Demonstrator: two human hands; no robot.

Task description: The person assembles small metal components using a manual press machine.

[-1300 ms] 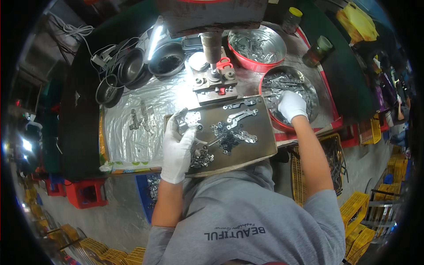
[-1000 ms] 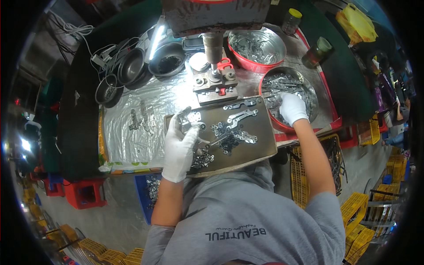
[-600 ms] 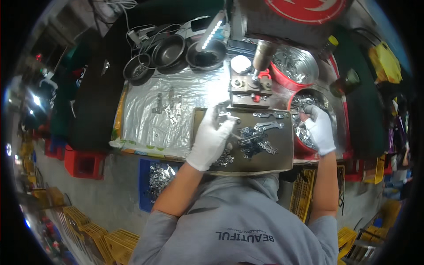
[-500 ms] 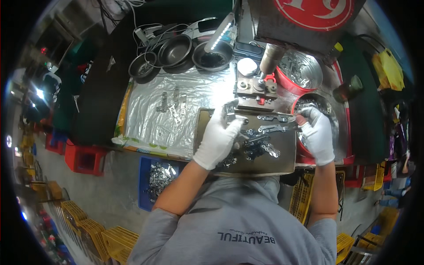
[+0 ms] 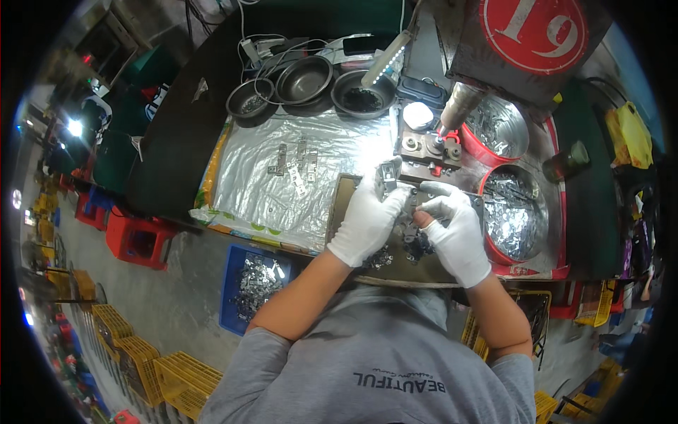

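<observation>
My left hand (image 5: 369,220), in a white glove, holds a small flat metal piece (image 5: 389,172) with cut-outs up between thumb and fingers, just in front of the steel die block (image 5: 413,145). Close beside it is my right hand (image 5: 455,230), also gloved, its thumb tip bare. Its fingers are pinched near the left thumb; what they hold is too small to make out. Under both hands lies a brown metal tray (image 5: 342,205), with a heap of small dark metal parts (image 5: 414,247) partly hidden by the right hand. Above the die hangs the press ram (image 5: 462,107).
Two red-rimmed round tins of metal strips (image 5: 519,212) stand at the right. Three metal bowls (image 5: 304,79) and a lit lamp (image 5: 387,58) are at the back. Several plates (image 5: 298,177) lie on the silver sheet (image 5: 247,166). A blue bin (image 5: 232,283) of parts sits lower left.
My right hand has moved left from beside the red-rimmed tin to my left hand. The left hand still holds its metal piece. The whole view has shifted and tilted slightly.
</observation>
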